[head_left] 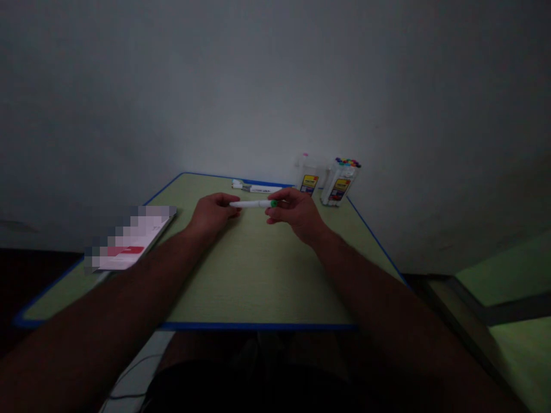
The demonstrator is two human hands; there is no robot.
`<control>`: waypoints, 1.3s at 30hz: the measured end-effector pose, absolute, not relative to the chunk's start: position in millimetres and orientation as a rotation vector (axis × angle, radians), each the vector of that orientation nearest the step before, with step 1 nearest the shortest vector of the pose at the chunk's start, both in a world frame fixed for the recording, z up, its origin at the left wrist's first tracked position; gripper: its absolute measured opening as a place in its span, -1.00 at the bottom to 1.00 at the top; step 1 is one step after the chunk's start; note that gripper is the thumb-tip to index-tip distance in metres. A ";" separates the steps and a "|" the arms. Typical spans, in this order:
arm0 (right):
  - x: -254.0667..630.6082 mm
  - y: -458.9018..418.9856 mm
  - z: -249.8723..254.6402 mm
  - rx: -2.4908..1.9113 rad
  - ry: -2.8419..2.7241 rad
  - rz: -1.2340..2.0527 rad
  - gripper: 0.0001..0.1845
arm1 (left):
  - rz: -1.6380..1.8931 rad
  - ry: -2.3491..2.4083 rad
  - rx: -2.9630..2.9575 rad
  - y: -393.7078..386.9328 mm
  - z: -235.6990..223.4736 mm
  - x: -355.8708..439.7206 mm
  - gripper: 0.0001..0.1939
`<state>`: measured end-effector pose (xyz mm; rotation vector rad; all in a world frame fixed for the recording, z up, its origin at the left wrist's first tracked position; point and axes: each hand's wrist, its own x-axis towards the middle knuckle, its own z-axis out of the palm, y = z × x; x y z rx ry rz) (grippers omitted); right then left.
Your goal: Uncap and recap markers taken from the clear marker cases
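A white marker pen (253,203) with a green end lies level between my two hands, just above the green desk (258,269). My left hand (213,213) pinches its white left end. My right hand (295,213) grips the green end with closed fingers. Behind the hands another white marker (257,187) lies flat on the desk near the wall.
Two clear marker boxes stand at the desk's far right corner: one (342,182) full of coloured markers, the other (308,175) nearly empty. A white booklet (129,241) with a red patch lies at the left edge. The wall is close behind; the desk has a blue rim.
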<state>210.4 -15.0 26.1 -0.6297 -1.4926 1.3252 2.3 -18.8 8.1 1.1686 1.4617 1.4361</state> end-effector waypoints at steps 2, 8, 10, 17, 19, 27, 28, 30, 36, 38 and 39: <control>212.4 -10.4 24.1 -0.680 -1.466 1.268 -0.68 | 1.470 1.445 1.161 -18.7 8.8 2.0 -0.70; 226.3 11.8 12.3 -1.084 -1.438 1.033 -0.82 | 1.648 1.349 1.209 -21.4 13.9 4.6 -0.66; 230.2 16.6 8.9 -1.228 -1.546 0.932 -0.87 | 1.654 1.285 1.278 -23.2 15.1 6.8 -0.66; 231.7 19.5 2.2 -1.381 -1.750 0.759 -0.84 | 1.581 1.139 1.461 -28.3 15.3 11.9 -0.66; 232.0 20.0 1.0 -1.376 -1.755 0.759 -0.83 | 1.560 1.115 1.477 -29.0 15.5 12.2 -0.66; 237.9 21.5 8.2 -1.248 -1.517 0.899 -0.84 | 1.512 1.378 1.463 -26.6 17.1 7.7 -0.71; 238.6 21.3 10.1 -1.201 -1.484 0.927 -0.82 | 1.489 1.447 1.485 -26.2 17.2 6.9 -0.72; 239.6 20.7 13.8 -1.106 -1.433 0.975 -0.79 | 1.445 1.547 1.546 -26.0 17.6 5.9 -0.75; 240.8 18.1 22.0 -0.985 -1.316 1.028 -0.70 | 1.408 1.601 1.718 -26.6 17.3 6.2 -0.79; 241.1 17.5 23.3 -0.968 -1.307 1.031 -0.68 | 1.412 1.590 1.731 -25.8 16.1 5.9 -0.79; 241.2 17.3 23.7 -0.964 -1.303 1.034 -0.68 | 1.412 1.586 1.737 -25.4 15.6 5.6 -0.79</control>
